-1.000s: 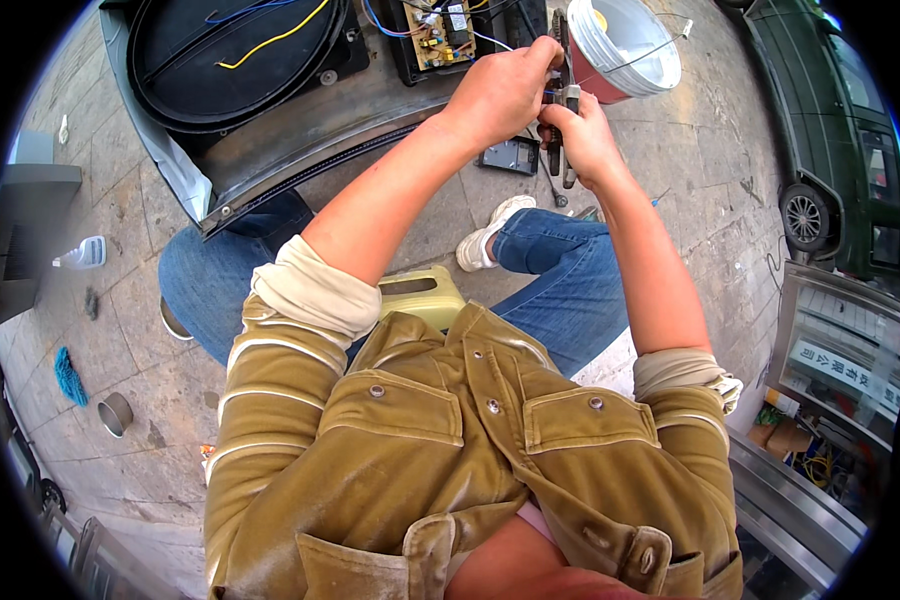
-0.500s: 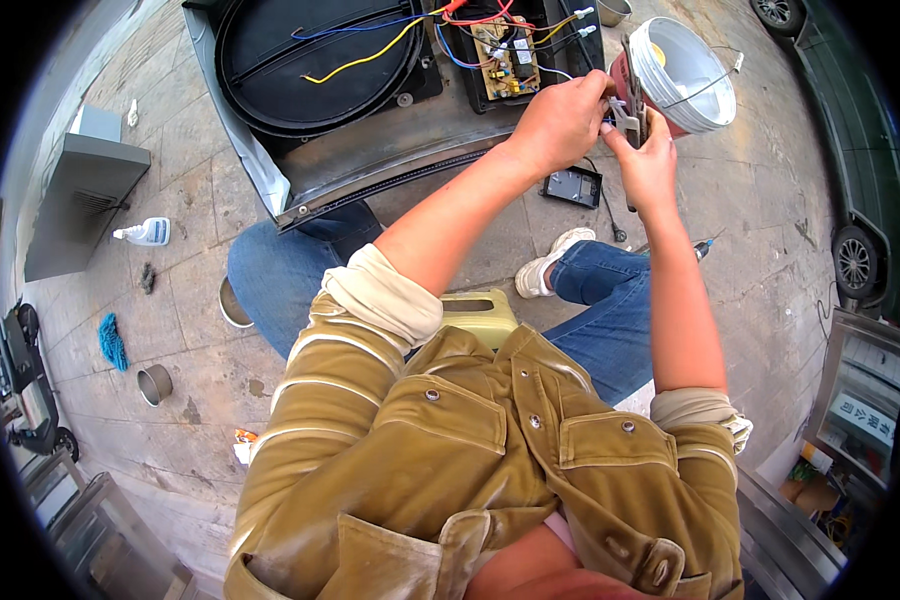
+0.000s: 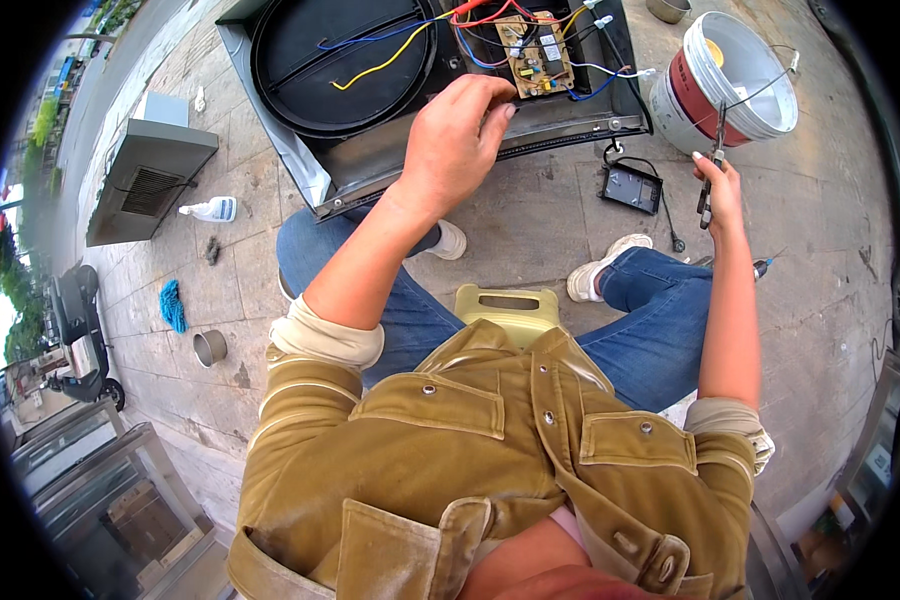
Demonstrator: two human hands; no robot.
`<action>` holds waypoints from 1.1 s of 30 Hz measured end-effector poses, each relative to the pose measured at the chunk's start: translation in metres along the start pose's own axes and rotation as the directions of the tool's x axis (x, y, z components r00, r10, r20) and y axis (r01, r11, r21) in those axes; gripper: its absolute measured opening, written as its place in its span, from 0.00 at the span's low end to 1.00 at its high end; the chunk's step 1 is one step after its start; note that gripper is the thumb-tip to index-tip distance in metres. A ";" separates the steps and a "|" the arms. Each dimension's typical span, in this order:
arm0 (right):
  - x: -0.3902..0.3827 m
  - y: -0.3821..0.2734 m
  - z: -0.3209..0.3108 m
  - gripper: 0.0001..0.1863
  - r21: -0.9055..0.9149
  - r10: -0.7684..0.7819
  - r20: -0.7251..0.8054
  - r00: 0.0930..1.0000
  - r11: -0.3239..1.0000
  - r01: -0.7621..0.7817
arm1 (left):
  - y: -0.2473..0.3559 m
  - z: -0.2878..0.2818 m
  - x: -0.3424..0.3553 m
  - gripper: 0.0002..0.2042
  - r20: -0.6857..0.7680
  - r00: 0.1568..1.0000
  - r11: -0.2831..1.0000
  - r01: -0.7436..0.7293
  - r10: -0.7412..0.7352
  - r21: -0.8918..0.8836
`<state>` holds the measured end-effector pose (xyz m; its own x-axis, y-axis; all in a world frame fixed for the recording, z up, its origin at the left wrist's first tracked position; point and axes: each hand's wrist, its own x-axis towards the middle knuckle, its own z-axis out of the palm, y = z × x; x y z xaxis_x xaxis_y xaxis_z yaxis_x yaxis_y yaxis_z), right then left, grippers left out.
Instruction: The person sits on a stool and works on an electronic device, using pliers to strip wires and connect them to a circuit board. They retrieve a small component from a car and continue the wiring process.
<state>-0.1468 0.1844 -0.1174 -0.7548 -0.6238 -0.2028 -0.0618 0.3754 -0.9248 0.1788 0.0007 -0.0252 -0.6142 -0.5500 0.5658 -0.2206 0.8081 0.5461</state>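
My left hand (image 3: 454, 143) is over the front edge of a black appliance housing (image 3: 370, 165), thumb and fingers curled in a pinch. Whatever may be between the fingertips is too small to make out. Just beyond it is a circuit board (image 3: 536, 62) with coloured wires. A blue wire and a yellow wire (image 3: 385, 66) lie loose across the round black cover (image 3: 345, 85). On the right, my right hand (image 3: 727, 196) is closed around dark metal pliers (image 3: 718, 150), their jaws pointing up beside the bucket. White-tipped wires (image 3: 610, 72) stick out from the housing's right side.
A white and red bucket (image 3: 690, 95) stands at the far right. Near it on the paving lie a small black box (image 3: 632, 188) and a corded plug (image 3: 677, 243). To the left are a grey hood (image 3: 150, 180), a spray bottle (image 3: 210, 209) and a blue cloth (image 3: 172, 305).
My hands have parted. The left moved left from the wires to the housing's front edge; the right moved right and lower with the pliers. The view has shifted too.
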 end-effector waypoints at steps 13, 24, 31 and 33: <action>0.049 0.044 0.024 0.15 0.075 0.106 0.131 0.986 0.990 -0.117 | -0.022 0.011 0.019 0.14 -0.022 0.998 0.905 -0.040 0.055 0.424; 0.041 0.023 0.017 0.15 0.179 0.117 0.151 0.982 0.973 -0.144 | -0.020 0.000 0.021 0.06 -0.182 0.972 0.955 -0.096 0.151 0.280; 0.039 0.018 0.019 0.14 0.239 0.107 0.189 0.976 0.959 -0.152 | -0.011 -0.008 0.013 0.07 -0.219 0.968 0.983 -0.092 0.126 0.158; 0.039 0.019 0.019 0.14 0.268 0.111 0.188 0.976 0.950 -0.160 | -0.010 -0.009 0.010 0.07 -0.226 0.962 0.980 -0.118 0.153 0.161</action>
<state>-0.1650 0.1547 -0.1486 -0.6208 -0.6958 -0.3614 0.2374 0.2725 -0.9324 0.1818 -0.0152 -0.0190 -0.4535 -0.4535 0.7673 -0.2660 0.8905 0.3691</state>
